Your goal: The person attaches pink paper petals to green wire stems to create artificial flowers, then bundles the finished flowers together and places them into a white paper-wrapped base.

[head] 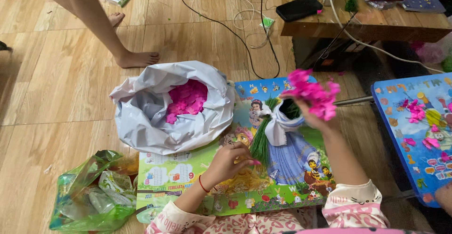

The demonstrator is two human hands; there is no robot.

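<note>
My right hand is raised above a small folding table with a bright cartoon top and grips a bunch of pink paper flowers. My left hand rests low on the table, pinching a small pink petal at the base of a bundle of green stems. A white wrap ties the bundle together. A white plastic bag lies open on the table's far left corner, with several pink flower petals inside it.
A green plastic bag lies on the wooden floor at the left. Another person's bare legs and feet stand beyond the white bag. A second cartoon table with pink petals is at right. Cables, a wooden bench with a dark phone are behind.
</note>
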